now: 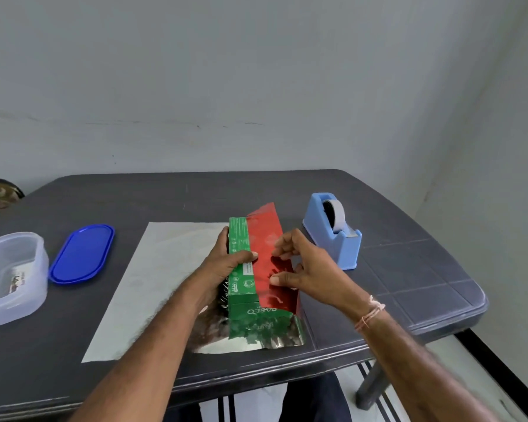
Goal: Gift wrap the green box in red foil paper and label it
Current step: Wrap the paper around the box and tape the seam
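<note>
The long green box lies lengthwise on the silver back of the foil sheet in the middle of the dark table. A flap of red foil paper is folded up over the box's right side and top. My left hand grips the box from the left, thumb across its top at the foil's edge. My right hand presses the red foil against the box's right side with curled fingers and thumb. The near end of the box is mirrored in the shiny foil.
A light blue tape dispenser with a roll of tape stands just right of the box. A blue oval lid and a clear plastic container with small items inside sit at the left. The table's front edge is close below my forearms.
</note>
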### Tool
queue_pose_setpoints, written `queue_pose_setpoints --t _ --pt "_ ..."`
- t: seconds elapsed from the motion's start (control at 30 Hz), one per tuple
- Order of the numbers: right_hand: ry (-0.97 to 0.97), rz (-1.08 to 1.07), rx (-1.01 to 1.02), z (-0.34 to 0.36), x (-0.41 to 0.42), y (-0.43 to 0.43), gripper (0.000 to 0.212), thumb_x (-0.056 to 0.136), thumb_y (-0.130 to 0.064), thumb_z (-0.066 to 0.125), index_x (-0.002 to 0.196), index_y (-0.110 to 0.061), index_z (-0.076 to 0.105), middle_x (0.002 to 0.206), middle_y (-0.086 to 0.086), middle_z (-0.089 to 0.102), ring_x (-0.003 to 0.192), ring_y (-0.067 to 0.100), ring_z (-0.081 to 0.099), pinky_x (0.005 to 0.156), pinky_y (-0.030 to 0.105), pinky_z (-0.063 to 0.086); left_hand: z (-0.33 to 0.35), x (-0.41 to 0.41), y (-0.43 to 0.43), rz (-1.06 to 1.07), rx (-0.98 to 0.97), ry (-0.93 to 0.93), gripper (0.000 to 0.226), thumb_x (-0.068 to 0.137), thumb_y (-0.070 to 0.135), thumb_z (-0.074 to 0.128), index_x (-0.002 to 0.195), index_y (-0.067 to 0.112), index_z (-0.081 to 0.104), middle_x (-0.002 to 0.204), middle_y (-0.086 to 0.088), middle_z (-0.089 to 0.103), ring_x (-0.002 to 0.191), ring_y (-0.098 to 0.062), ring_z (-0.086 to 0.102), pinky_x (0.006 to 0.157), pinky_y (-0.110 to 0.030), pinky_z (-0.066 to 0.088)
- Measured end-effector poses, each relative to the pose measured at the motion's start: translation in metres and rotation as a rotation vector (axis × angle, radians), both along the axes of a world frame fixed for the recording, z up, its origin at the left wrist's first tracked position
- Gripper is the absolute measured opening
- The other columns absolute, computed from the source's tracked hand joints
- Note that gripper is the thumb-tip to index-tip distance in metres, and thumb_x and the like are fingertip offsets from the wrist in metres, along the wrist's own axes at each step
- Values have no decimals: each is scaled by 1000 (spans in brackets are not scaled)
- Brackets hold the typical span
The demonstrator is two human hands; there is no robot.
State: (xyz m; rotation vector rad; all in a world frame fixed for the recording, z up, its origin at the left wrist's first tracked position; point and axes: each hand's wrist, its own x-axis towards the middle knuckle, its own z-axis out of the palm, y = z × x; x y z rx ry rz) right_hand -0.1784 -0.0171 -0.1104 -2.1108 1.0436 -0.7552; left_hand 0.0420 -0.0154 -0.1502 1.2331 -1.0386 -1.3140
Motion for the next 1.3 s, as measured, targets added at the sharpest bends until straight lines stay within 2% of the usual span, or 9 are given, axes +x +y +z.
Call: queue_pose_setpoints --t 0.13,0.23,0.3,0.4,0.47,0.57,0.8,1.07,1.3 --pt "28 14 5 1 -2 1 57 77 -32 89 119 -24 51 116 -15 64 109 -5 58 76 9 45 7 1 4 27 -32 -64 102 76 10 88 154 37 27 117 4 69 102 -19 74 95 -50 58" --pt "34 17 17 2 -3 4 59 76 -33 89 120 -24 50 117 -15 63 110 -7 57 78 8 46 13 -2 17 42 -84 -144 84 86 11 80 151 32 31 116 20 57 81 21 64 72 -12 56" --pt "25 20 16 2 -3 6 59 76 -31 89 120 -23 51 117 -15 63 110 -9 56 77 8 46 11 -2 29 17 -92 -205 72 87 16 79 145 36 41 125 16 54 78 33 54 65 -2 47" --pt "13 27 4 1 -2 7 57 77 -31 88 119 -23 51 117 -15 62 111 -8 56 77 10 48 6 2 47 -51 -81 -200 74 75 32 89 138 46 51 139 8 57 113 5 62 87 -20 53" --pt "7 35 4 1 -2 8 56 78 -30 88 119 -24 51 117 -15 61 113 -5 57 79 14 50 1 5 57 -91 -63 -179 79 70 34 92 137 47 52 137 9 60 118 -9 64 94 -29 55" --pt "0 39 14 1 -2 8 53 80 -27 87 119 -25 50 118 -16 60 116 -1 57 83 21 55 1 5 65 -143 -67 -181 89 70 29 89 146 43 45 136 11 60 114 -4 66 93 -23 56" --pt "-20 34 17 -1 -2 10 50 82 -24 85 118 -22 51 120 -12 59 118 1 57 82 21 56 2 4 72 -135 -64 -236 103 59 50 94 147 48 40 141 9 58 121 -10 64 108 -42 51" --pt "-78 47 118 7 0 11 25 91 -21 76 112 -20 63 117 -8 66 113 2 61 96 27 53 -1 1 74 -119 -88 -229 94 72 37 88 151 43 36 142 7 56 120 -10 64 104 -36 54" --pt "60 93 209 23 8 13 11 95 -24 71 100 -15 71 118 -2 62 110 10 60 90 22 48 -4 1 73 -112 -110 -242 92 76 34 86 151 44 34 144 10 52 124 -10 59 96 -24 55"
